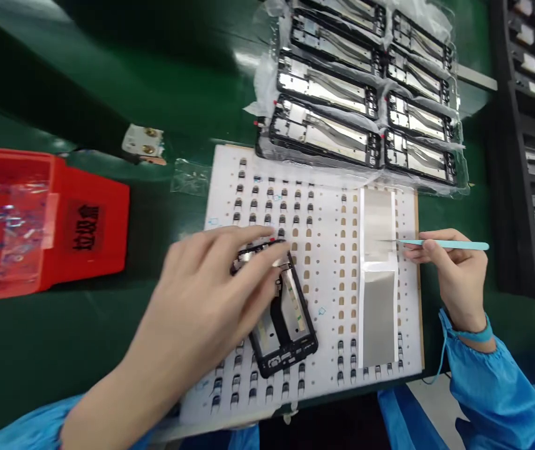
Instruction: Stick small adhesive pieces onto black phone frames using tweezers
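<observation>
My left hand (pixel 215 287) is closed around the upper part of a black phone frame (pixel 290 312) with silver inner plates and a dark flex cable. It lies tilted over a white board (pixel 324 262) holding rows of small dark and tan parts. Between the fingers of my right hand (pixel 459 269) are pale teal tweezers (pixel 455 244), their tips pointing left over a strip of grey adhesive sheets (pixel 379 319) with white edges. The tips are at the upper sheet; whether they grip anything is too small to tell.
A clear tray of several phone frames (pixel 328 131) lies at the back. To the left stands a red bin (pixel 94 225) holding clear plastic scraps. Black trays (pixel 520 187) with metal parts line the right side. A small clear plastic bag (pixel 191 177) lies on the green table (pixel 155 325).
</observation>
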`<state>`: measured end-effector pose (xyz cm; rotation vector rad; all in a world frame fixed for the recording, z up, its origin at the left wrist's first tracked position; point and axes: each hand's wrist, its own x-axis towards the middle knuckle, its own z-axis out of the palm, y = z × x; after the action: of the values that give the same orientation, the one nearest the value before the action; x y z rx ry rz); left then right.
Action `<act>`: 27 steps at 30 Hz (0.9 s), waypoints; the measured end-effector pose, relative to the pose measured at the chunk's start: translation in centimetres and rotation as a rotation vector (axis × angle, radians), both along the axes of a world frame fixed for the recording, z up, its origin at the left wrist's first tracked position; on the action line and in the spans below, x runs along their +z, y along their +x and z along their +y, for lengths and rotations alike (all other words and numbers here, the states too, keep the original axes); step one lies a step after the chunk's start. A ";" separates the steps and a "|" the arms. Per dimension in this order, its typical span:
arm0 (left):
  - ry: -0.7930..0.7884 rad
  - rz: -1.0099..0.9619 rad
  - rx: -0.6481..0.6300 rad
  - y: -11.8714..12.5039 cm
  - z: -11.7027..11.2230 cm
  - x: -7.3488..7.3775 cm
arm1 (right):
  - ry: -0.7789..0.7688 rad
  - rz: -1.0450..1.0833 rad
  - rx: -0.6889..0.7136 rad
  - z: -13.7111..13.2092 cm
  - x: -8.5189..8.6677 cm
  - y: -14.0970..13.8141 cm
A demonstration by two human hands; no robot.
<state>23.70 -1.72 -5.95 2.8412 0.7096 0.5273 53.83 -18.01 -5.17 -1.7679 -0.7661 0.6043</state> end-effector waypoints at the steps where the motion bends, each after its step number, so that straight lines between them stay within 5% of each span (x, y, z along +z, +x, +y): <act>1: -0.016 -0.020 -0.073 1.2 -0.4 0.2 | -0.001 0.011 0.009 -0.3 -0.3 0.2; 4: -0.074 -0.013 -0.329 5.2 -1.8 0.3 | -0.012 0.064 0.043 -1.1 -0.9 0.3; 8: -0.118 0.075 -0.491 8.9 -2.8 -0.4 | -0.016 0.132 0.076 -1.9 -1.5 0.3; 27: -0.145 0.153 -0.513 9.4 -2.7 -1.5 | 0.015 0.107 0.128 -2.3 -2.2 0.1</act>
<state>33.15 -4.41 -7.49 2.7848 0.0191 0.1701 53.91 -20.28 -7.42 -1.6676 -0.8115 0.7713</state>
